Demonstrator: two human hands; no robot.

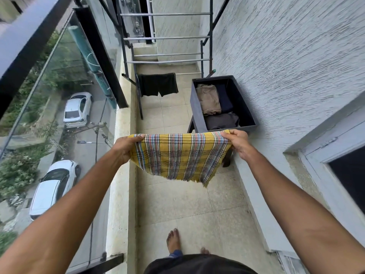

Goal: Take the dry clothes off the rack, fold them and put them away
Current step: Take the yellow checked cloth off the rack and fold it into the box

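Observation:
A yellow checked cloth (177, 155) hangs stretched in the air between my hands, folded over, its frayed edge down. My left hand (126, 148) grips its left top corner and my right hand (238, 142) pinches its right top corner. Ahead stands the drying rack (166, 38) with bare rails; a pair of black shorts (158, 84) hangs on its low front rail. A dark grey bin (195, 107) stands on a stand at the right wall, holding folded beige, navy and dark brown clothes.
This is a narrow tiled balcony. A glass railing with a black top rail (29, 32) runs along the left, with cars far below. A textured white wall (286, 56) and a window frame (335, 155) close the right. My bare feet (173, 242) stand on the tiles.

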